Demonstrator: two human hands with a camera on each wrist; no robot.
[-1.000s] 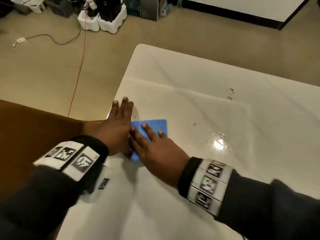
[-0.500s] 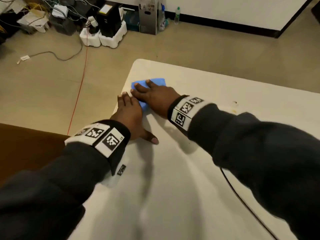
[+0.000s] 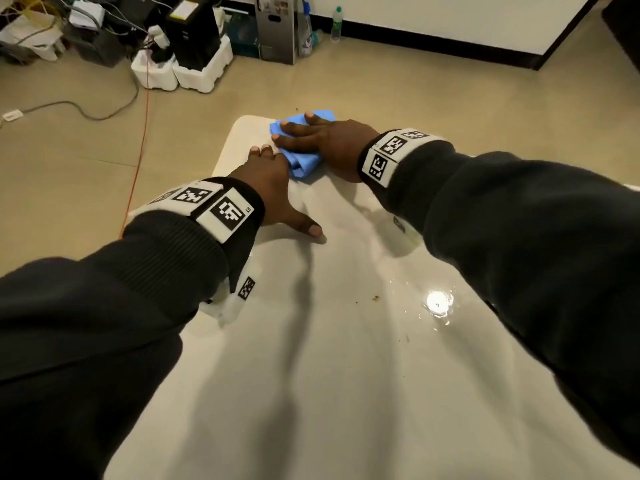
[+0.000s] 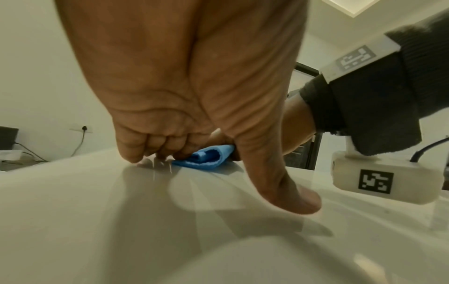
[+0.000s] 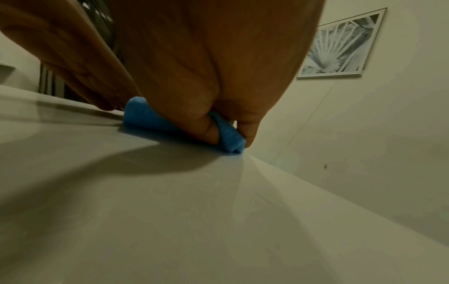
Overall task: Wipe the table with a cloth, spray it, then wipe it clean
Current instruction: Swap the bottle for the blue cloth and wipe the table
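1. Head view: right hand [image 3: 325, 142] lies flat, fingers spread, pressing the blue cloth [image 3: 300, 161] at the far corner of the white desk [image 3: 346, 375]. Left hand [image 3: 273, 188] rests flat just beside it, fingertips touching the cloth's edge, thumb splayed out. Crumbs [image 3: 375, 298] and a wet glare sit nearer the camera.
2. Left wrist view: fingers [image 4: 131, 151] touch the desk, holding nothing; the bunched cloth [image 4: 206, 159] sits right behind them.
3. Right wrist view: palm bears down on the rolled cloth [image 5: 145, 119], fingers not visibly curled round it.
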